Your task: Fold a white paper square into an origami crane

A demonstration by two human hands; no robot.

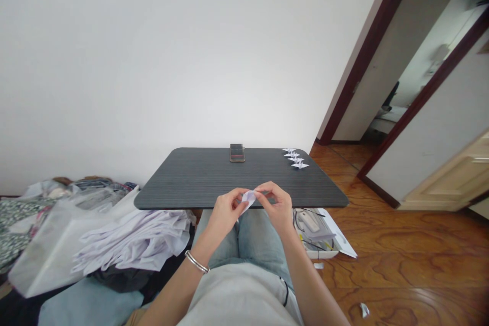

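Observation:
A small piece of folded white paper (249, 197) is pinched between both hands, just over the near edge of the dark table (198, 173). My left hand (226, 210) grips its lower left side, thumb and fingers closed on it. At its upper right corner, the thumb and forefinger of my right hand (277, 204) pinch the paper. Part of the paper is hidden behind the fingers, so its exact folded form is hard to make out. Several folded white paper cranes (300, 165) stand in a row at the table's far right corner.
A phone on a stand (237, 153) is at the table's back edge, by the wall. Piled clothes (141, 239) lie to the left. Below the table's right side, a white box (321, 253) holds cables and papers. A paper scrap (364, 309) lies on the wooden floor.

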